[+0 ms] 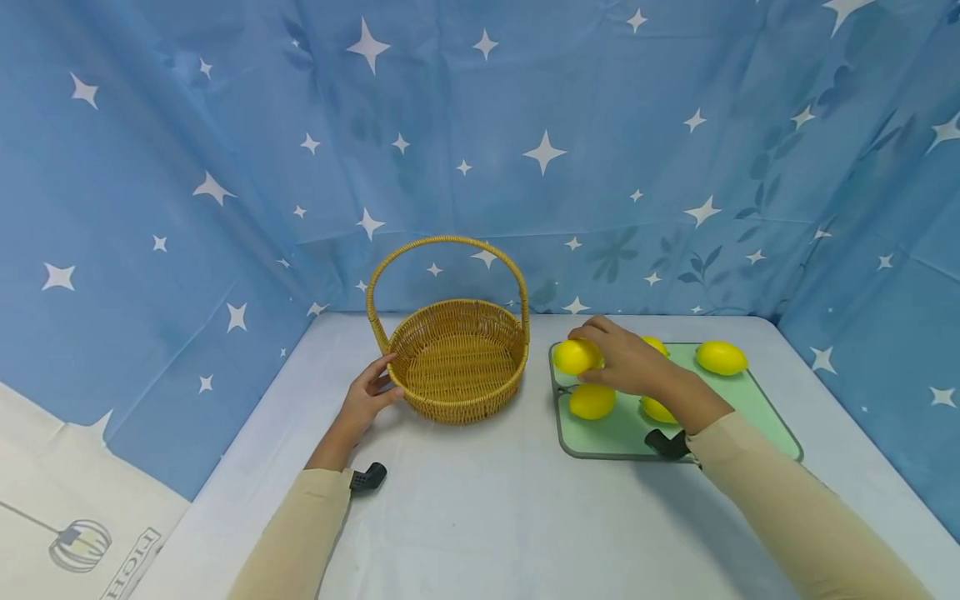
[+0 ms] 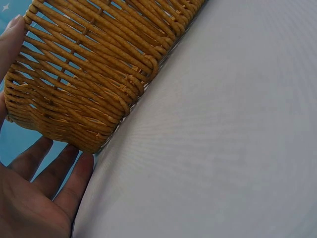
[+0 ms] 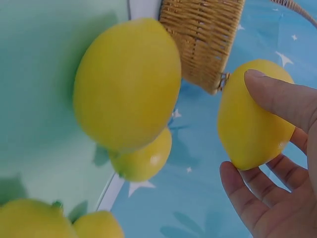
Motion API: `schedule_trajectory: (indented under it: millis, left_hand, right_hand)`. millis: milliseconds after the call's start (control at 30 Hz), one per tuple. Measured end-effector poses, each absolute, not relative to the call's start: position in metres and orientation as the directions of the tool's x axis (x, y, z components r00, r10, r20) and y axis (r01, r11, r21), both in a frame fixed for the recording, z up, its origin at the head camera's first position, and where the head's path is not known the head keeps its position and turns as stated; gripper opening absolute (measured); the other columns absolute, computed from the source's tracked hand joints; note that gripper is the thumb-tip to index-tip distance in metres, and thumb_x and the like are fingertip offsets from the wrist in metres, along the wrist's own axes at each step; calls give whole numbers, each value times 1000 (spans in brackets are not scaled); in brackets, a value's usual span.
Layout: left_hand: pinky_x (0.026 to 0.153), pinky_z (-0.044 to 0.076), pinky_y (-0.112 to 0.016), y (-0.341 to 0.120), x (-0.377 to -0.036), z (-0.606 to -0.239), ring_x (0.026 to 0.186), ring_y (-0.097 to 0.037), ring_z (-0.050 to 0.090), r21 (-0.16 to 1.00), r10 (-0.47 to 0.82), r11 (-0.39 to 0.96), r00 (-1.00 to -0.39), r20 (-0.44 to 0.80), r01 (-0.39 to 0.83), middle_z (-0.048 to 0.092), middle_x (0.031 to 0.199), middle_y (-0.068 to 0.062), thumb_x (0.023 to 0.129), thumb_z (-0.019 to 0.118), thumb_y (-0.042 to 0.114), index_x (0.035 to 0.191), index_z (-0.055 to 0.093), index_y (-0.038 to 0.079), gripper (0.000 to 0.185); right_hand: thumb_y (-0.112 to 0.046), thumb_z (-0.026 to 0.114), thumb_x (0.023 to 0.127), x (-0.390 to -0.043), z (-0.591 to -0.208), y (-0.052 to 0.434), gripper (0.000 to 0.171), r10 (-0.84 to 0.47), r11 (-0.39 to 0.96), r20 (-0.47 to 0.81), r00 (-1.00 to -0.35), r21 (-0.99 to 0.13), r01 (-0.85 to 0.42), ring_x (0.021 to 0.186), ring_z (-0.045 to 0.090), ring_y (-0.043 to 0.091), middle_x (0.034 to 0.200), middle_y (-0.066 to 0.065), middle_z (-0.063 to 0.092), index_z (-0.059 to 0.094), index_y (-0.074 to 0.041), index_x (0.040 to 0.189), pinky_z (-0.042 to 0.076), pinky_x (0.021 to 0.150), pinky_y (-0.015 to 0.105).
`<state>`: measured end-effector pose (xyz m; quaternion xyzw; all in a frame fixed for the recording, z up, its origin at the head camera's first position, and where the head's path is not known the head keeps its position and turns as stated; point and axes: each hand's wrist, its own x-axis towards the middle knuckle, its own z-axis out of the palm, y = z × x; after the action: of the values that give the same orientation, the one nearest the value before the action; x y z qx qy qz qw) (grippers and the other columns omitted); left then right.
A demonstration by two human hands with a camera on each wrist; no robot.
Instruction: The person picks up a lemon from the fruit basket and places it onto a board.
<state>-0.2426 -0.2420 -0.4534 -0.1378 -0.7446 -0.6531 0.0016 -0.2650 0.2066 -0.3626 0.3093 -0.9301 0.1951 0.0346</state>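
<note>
A wicker basket (image 1: 457, 408) with a tall hoop handle stands upright on the table, its inside bare. My left hand (image 1: 364, 403) rests against the basket's left side. In the left wrist view, its fingertips (image 2: 85, 161) touch the woven wall, with the thumb apart on the other side. My right hand (image 1: 624, 363) grips a lemon (image 3: 252, 116) between thumb and fingers, over the back left corner of a green tray (image 1: 750, 421). Several more lemons lie on the tray, including one (image 1: 592, 402) just in front of the held lemon and one (image 1: 722, 357) farther right.
The white table (image 1: 480, 517) runs up to a blue star-patterned curtain (image 1: 450, 108) at the back and sides. A strip of tabletop separates the basket from the tray. A black device (image 1: 369, 477) sits at the left wrist, another (image 1: 666, 443) at the right.
</note>
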Motion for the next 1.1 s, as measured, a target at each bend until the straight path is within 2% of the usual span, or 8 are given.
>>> schedule_trajectory:
  millis: [267,467,767,1100]
  left_hand:
    - [96,46,-30,-242,-243,-453,137,-39,32,974,202,105,-963,179,203,19,159,-14,92,68,8,152,31,6,71]
    - [96,46,-31,-243,-244,-454,137,-41,32,970,206,114,-960,188,214,18,159,-16,92,68,9,152,28,3,72]
    - [94,46,-27,-244,-243,-457,136,-40,33,969,210,115,-959,192,220,18,159,-15,93,68,9,152,28,3,72]
    - [92,47,-24,-243,-243,-455,137,-43,31,971,210,103,-959,190,215,17,159,-17,93,67,7,152,29,3,71]
  right_hand:
    - [-19,81,81,-262,-363,231,58,-527,760,175,-831,-340,-554,110,53,29,128,5,46,53,-13,132,45,95,53]
    - [-21,81,82,-263,-365,246,58,-496,785,168,-852,-332,-523,110,52,32,132,8,44,52,-12,132,45,93,55]
    - [-24,78,85,-260,-360,266,56,-467,815,158,-870,-304,-493,108,52,35,131,12,45,52,-12,133,45,91,58]
    - [-20,78,84,-248,-359,288,58,-430,826,160,-888,-328,-459,110,50,36,130,14,43,51,-7,134,43,91,60]
